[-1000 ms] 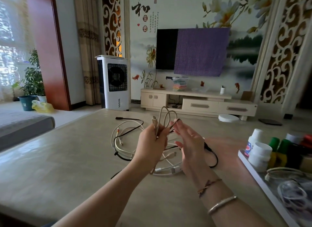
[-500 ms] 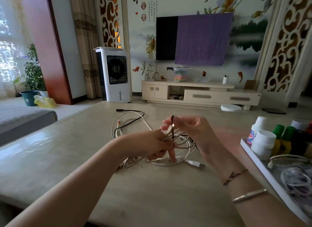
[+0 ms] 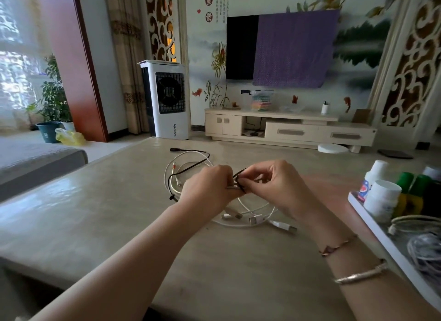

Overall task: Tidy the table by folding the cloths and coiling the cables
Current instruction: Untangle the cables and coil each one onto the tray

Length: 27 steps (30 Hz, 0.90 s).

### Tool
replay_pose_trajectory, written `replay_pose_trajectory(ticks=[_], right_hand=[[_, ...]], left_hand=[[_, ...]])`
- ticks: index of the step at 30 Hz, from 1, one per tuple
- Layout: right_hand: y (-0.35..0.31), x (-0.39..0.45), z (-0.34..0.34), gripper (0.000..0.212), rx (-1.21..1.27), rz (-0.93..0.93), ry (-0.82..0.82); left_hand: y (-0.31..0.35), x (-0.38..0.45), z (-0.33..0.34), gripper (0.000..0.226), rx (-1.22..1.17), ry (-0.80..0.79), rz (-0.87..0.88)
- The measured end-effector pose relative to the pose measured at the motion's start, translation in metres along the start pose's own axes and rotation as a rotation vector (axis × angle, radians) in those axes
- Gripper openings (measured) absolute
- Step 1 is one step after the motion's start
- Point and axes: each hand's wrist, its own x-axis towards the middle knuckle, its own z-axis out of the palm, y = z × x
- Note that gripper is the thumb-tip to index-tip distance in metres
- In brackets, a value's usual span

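Observation:
My left hand [image 3: 210, 185] grips a small coiled beige cable, mostly hidden inside the fist, low over the table [image 3: 95, 225]. My right hand [image 3: 274, 184] pinches a thin black tie [image 3: 239, 181] that wraps the bundle right between the two hands. Under and behind them lies a loose tangle of white cables [image 3: 253, 219] with USB plugs, and a black cable [image 3: 191, 153] trails toward the far side.
A white tray [image 3: 381, 239] at the right edge holds white bottles [image 3: 381, 199], green-capped bottles [image 3: 412, 191] and coiled cables [image 3: 424, 249]. A grey sofa [image 3: 35, 160] stands left of the table. A purple cloth [image 3: 293, 48] hangs over the TV.
Both hands came down from chest height to just above the table. The upright cable loops were gathered into my left fist, and my right hand now works the black tie around them.

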Motion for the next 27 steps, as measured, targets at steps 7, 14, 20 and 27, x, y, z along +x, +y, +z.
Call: replay_pose_trajectory(ticks=[7, 14, 20, 27], right_hand=[[0.002, 0.001, -0.012, 0.006, 0.169, 0.143, -0.142], [0.000, 0.001, -0.017, 0.003, 0.177, 0.148, -0.056], [0.001, 0.000, -0.027, 0.012, 0.362, 0.131, -0.052], [0.010, 0.000, -0.037, 0.057, 0.606, 0.167, 0.019]], left_hand=[[-0.002, 0.001, 0.000, 0.035, -0.145, -0.048, 0.120], [-0.001, 0.001, -0.005, 0.034, -0.047, 0.032, 0.128], [-0.004, 0.002, -0.007, 0.031, 0.023, 0.035, 0.105], [-0.001, 0.005, -0.006, 0.011, -0.361, -0.061, 0.211]])
